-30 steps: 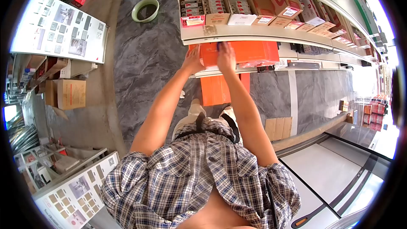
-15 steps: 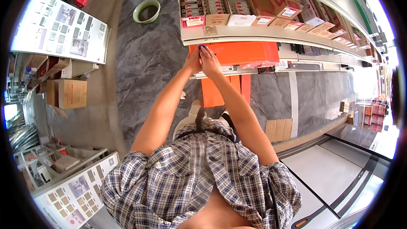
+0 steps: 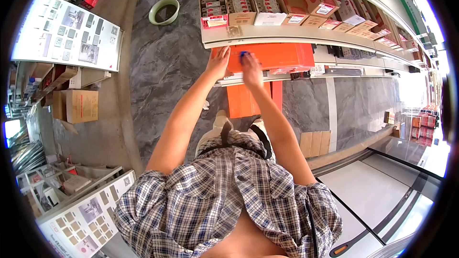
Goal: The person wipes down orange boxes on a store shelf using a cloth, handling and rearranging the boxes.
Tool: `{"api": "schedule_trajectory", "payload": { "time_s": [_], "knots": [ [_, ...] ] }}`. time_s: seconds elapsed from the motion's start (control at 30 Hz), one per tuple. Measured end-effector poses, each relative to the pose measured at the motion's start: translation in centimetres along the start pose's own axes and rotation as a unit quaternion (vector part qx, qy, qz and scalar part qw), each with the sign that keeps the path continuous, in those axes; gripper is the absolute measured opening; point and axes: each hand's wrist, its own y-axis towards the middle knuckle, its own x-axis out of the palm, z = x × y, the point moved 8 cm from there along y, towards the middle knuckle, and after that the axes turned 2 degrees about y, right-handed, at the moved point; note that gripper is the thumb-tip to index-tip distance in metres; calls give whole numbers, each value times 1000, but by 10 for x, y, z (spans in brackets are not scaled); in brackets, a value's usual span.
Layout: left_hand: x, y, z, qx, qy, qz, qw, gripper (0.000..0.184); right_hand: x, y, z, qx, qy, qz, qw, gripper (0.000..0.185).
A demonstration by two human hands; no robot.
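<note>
A long orange box (image 3: 284, 56) lies on the shelf below the one with the small cartons. My left hand (image 3: 218, 63) rests on the left end of this box, its fingers stretched out and slightly apart. To the right of it, my right hand (image 3: 252, 70) is over the middle of the same box, somewhat blurred. Its fingers close on a small dark blue object (image 3: 244, 57), mostly covered and too small to name. Beneath the shelf stand more orange cartons (image 3: 239, 100), partly behind my right forearm.
Open cartons (image 3: 241, 17) of small packaged parts fill the shelf above (image 3: 267, 36), whose front edge juts over the orange box. A green basin (image 3: 177, 13) stands on the floor at upper left. Display boards (image 3: 103, 43) line the left, and a glass-topped counter (image 3: 363, 181) is at right.
My hands were together at the box's left end. My right hand has slid right along the box with the blue object, while my left hand stays near the left end.
</note>
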Motion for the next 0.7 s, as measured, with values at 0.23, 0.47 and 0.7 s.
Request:
{"api": "schedule_trajectory", "payload": {
  "time_s": [0.23,0.47,0.7],
  "knots": [
    [4,3,-5,5,57,12,998,103,17,-13,-43,-133,70,-16,988,39],
    [1,4,8,-37,57,-61,996,102,-42,-25,112,94,-47,102,989,45],
    [21,28,65,-22,182,-106,977,99,-46,-14,113,107,-46,104,988,49]
  ]
}}
